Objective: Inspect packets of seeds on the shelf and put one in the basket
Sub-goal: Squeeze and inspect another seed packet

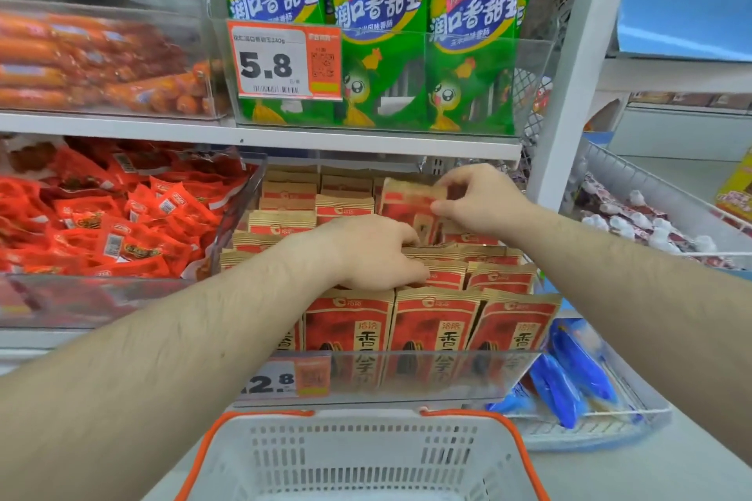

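Note:
Red and tan seed packets stand in rows inside a clear bin on the lower shelf. My right hand pinches the top of one seed packet and holds it raised above the back rows. My left hand reaches into the middle rows, its fingers curled down among the packets. Whether it grips one is hidden. A white basket with an orange rim sits below the shelf at the bottom centre.
Green sausage bags and a 5.8 price tag fill the shelf above. Small red snack packets lie in the bin at left. Wire baskets hold blue packs and white-red items at right.

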Demonstrator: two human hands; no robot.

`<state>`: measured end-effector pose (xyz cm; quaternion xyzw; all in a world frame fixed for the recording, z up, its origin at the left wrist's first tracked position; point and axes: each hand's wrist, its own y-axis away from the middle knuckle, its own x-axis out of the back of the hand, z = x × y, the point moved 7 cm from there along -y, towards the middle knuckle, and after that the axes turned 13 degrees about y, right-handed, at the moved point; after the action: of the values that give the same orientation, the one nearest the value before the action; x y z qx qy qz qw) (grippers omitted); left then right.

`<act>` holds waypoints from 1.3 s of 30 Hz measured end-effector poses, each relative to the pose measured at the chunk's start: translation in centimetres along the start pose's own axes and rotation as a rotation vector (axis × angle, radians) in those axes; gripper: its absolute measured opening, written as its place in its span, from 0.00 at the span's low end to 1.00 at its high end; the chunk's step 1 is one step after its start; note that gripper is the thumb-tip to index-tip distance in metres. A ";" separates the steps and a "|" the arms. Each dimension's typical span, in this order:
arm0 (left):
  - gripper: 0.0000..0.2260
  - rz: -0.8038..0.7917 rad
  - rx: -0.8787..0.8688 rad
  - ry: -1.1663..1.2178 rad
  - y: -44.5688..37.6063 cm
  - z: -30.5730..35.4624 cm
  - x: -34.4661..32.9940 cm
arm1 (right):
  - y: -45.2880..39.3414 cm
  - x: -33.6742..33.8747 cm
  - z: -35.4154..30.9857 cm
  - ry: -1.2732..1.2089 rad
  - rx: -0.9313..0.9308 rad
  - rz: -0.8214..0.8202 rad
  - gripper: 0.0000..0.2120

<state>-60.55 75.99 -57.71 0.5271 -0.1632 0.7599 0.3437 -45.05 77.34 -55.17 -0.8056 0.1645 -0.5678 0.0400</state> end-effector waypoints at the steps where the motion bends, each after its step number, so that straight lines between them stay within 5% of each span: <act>1: 0.27 0.018 -0.004 0.014 0.1 0.0 0.2 | -0.2 0.3 -0.4 0.026 0.018 0.038 0.13; 11: 0.23 0.073 -0.001 0.036 0.9 0.6 0.5 | -0.5 -1.3 -5.2 0.353 0.308 -0.033 0.16; 21: 0.21 0.062 0.053 0.006 1.7 0.9 0.5 | -0.2 -3.4 -5.2 0.349 0.199 -0.337 0.13; 26: 0.23 0.084 0.041 -0.011 2.1 1.0 0.4 | -0.3 -2.3 -3.4 0.041 0.078 -0.342 0.12; 31: 0.29 0.105 0.072 -0.082 2.9 1.2 0.1 | 0.7 -1.3 -2.8 0.129 0.089 -0.320 0.28; 36: 0.41 0.101 0.081 -0.221 4.0 1.7 -0.7 | 1.9 -2.4 -2.9 0.299 0.094 -0.413 0.09; 39: 0.45 0.107 0.076 -0.336 4.4 1.6 -1.3 | 2.5 -1.6 -3.7 0.390 0.148 -0.325 0.09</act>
<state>-62.18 71.43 -57.76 0.6498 -0.2175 0.6839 0.2504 -49.53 75.92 -55.92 -0.6917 -0.0044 -0.7218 -0.0252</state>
